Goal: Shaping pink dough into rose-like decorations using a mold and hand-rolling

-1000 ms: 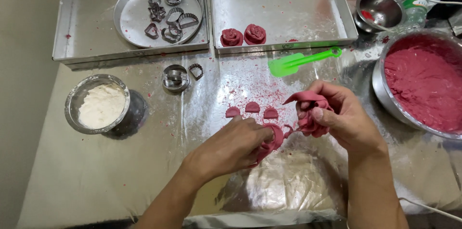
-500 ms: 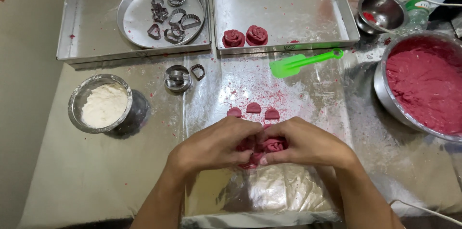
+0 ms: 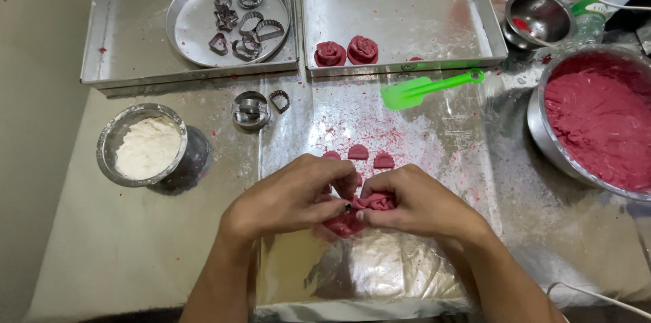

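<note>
While both hands, left hand (image 3: 288,197) and right hand (image 3: 420,201), pinch the red dough rose (image 3: 369,204) closed, shaping seems underway; careful petal pressing likely follows, below the three dough petals (image 3: 357,153).

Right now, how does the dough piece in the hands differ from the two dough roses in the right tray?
The dough piece is pinched between the left hand and right hand, half hidden; the two dough roses sit free and untouched in the right tray. The roses show finished, rounded petal whorls; the held piece looks looser and partly formed. Both are the same dark pink dough.
</note>
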